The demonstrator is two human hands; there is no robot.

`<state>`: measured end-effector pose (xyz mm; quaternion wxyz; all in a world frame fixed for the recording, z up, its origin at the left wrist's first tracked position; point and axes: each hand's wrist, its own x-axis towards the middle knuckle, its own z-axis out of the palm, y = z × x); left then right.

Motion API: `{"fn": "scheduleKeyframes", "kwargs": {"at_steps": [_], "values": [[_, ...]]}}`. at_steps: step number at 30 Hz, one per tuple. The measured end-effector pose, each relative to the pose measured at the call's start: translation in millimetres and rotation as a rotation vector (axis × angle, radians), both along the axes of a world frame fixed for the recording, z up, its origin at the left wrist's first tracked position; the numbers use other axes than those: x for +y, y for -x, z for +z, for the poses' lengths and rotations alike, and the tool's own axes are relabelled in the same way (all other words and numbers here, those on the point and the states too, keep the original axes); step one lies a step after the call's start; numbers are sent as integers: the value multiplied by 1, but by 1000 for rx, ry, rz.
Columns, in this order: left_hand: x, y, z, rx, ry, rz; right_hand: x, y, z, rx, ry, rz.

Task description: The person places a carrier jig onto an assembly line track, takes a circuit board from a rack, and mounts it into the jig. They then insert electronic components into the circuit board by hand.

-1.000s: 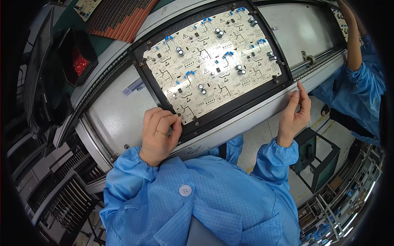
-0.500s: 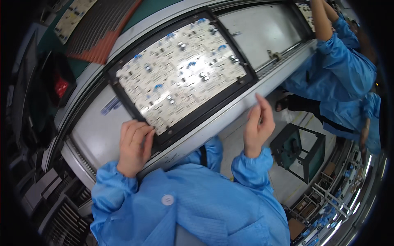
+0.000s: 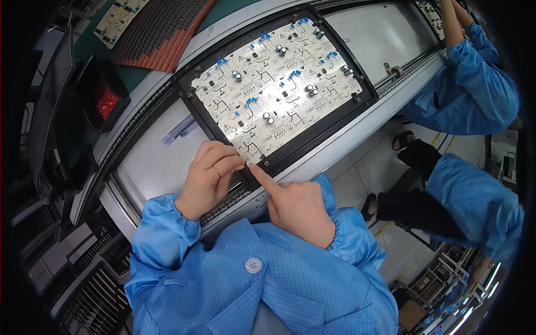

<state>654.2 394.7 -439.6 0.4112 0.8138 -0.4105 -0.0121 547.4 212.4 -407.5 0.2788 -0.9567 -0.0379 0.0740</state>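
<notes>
Close together at one near corner
With left hand [image 3: 209,176] curled narrow and right hand [image 3: 301,209] pointing, index straight, perhaps for precision (cannot tell whether either grips); with circuit board [image 3: 287,84] stretching away inside black frame [image 3: 314,135], apparently for support.

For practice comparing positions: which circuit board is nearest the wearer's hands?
The middle board in its black frame: left hand and right hand are at its bottom corner; the upper-left board and upper-right board lie farther off.
</notes>
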Motion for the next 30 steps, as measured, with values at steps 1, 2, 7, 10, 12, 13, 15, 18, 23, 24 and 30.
{"fn": "scheduleKeyframes", "kwargs": {"at_steps": [1,2,7,10,12,13,15,18,23,24,30], "values": [[0,0,-1,6,15,1,1,-1,1,9,17,12],[0,0,-2,11,30,2,2,-2,1,10,19,12],[1,1,-3,-6,36,14,4,-4,1,32,17,10],[2,1,-5,12,52,39,4,-5,2,42,12,-4],[4,2,-7,40,60,52,4,-7,5,52,6,-10],[4,2,-7,45,60,53,4,-8,6,58,3,-16],[4,2,-7,53,60,56,4,-9,5,66,-3,-18],[2,1,-7,56,63,54,-2,-11,6,44,-29,-56],[0,1,-3,27,58,76,-39,-19,10,-200,-114,-389],[1,1,-5,29,54,82,-54,-23,11,-215,-79,-471],[-4,0,0,1,32,73,-194,-68,-35,-578,279,-592]]}}
